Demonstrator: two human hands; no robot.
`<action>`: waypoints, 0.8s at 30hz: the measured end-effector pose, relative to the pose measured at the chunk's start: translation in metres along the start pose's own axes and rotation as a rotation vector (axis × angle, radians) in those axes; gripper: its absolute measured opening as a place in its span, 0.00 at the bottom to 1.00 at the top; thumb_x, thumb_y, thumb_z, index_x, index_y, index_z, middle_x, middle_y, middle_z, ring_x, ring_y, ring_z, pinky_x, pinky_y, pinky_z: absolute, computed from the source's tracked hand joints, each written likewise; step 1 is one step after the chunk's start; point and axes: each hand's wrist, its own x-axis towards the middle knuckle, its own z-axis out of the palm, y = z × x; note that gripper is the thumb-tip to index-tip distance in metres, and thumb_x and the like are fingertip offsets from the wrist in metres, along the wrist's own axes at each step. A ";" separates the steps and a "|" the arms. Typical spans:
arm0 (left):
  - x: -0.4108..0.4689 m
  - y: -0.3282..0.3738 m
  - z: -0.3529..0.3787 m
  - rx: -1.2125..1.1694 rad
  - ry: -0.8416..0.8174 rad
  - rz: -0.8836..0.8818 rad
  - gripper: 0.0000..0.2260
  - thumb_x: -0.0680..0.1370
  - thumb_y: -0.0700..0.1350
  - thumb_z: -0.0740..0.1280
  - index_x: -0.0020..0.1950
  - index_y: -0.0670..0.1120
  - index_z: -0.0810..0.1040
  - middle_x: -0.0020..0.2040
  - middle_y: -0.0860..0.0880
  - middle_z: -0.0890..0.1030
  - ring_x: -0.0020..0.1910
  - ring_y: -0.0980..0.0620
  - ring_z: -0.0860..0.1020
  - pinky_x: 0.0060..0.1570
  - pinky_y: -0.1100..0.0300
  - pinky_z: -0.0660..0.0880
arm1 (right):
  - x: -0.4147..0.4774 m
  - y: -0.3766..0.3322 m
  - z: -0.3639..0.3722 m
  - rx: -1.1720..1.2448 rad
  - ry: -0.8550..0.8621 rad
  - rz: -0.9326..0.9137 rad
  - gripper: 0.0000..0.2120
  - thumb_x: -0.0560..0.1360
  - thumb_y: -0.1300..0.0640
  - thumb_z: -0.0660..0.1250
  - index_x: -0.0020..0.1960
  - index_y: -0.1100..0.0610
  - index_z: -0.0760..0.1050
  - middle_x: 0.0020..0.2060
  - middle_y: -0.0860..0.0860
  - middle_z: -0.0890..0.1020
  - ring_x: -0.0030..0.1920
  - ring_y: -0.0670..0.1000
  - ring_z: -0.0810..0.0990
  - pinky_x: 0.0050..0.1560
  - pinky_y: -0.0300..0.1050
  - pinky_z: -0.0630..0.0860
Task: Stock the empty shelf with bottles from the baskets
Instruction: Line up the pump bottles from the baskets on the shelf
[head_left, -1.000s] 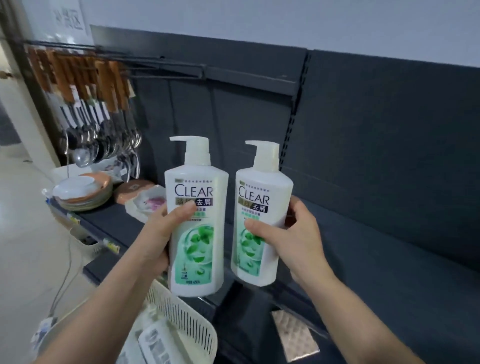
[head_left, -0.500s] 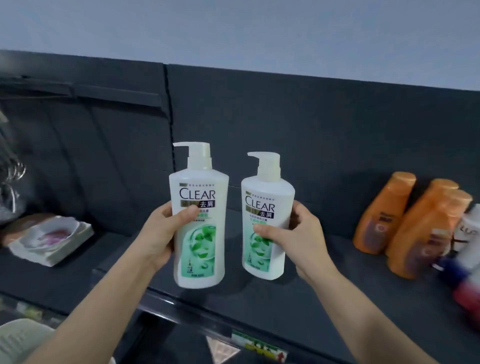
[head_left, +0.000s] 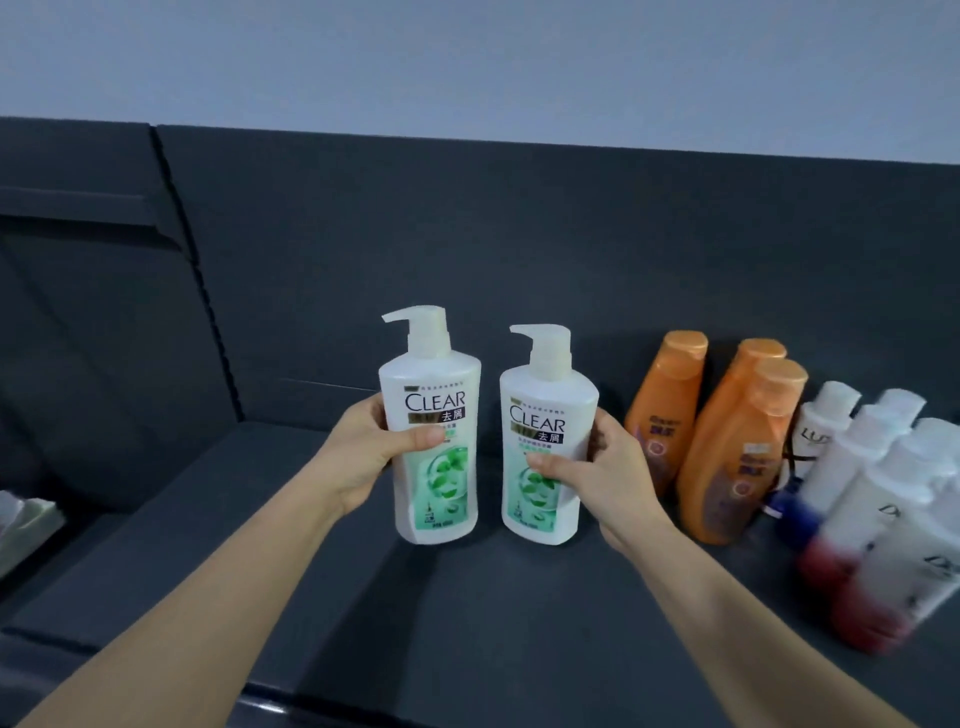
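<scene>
Now we are at the placing step. Our left hand (head_left: 358, 460) curls its fingers round the left CLEAR pump bottle (head_left: 439, 501), our right hand (head_left: 610, 480) round the right CLEAR pump bottle (head_left: 545, 387), both over the dark shelf (head_left: 467, 613), left of the orange bottles (head_left: 667, 400). Each is held upright, long axis vertical, spout pointing left, label toward us. Next we should lower both bases flat.

Obs: I log three orange bottles (head_left: 727, 467) standing close together, caps up. Just right of them is a cluster of white bottles (head_left: 883, 493) with red or blue lower ends, too blurred to read. Behind the orange bottles is a dark grey back panel (head_left: 467, 260), with a pale wall (head_left: 467, 62) above it. Far left of them are a slotted upright (head_left: 202, 291) and a pale blurred object (head_left: 26, 530) at the frame edge.
</scene>
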 end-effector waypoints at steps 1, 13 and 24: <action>0.009 -0.001 0.004 0.009 -0.024 -0.008 0.41 0.43 0.53 0.85 0.53 0.44 0.81 0.51 0.46 0.86 0.50 0.47 0.84 0.48 0.56 0.78 | 0.005 0.003 -0.003 0.008 0.009 0.003 0.27 0.62 0.68 0.81 0.57 0.54 0.77 0.50 0.50 0.86 0.53 0.51 0.84 0.57 0.58 0.80; 0.085 -0.023 0.026 0.050 -0.154 -0.054 0.43 0.42 0.57 0.84 0.54 0.46 0.80 0.50 0.47 0.86 0.50 0.49 0.84 0.45 0.58 0.79 | 0.050 0.021 -0.018 0.076 0.030 0.039 0.27 0.65 0.70 0.78 0.59 0.54 0.75 0.51 0.51 0.86 0.53 0.50 0.85 0.57 0.57 0.81; 0.091 -0.027 0.021 0.465 -0.042 0.076 0.24 0.64 0.44 0.81 0.54 0.57 0.76 0.51 0.55 0.83 0.54 0.59 0.79 0.55 0.56 0.76 | 0.051 0.022 -0.017 -0.216 0.046 0.020 0.33 0.65 0.56 0.81 0.65 0.49 0.69 0.55 0.43 0.82 0.57 0.44 0.80 0.59 0.50 0.79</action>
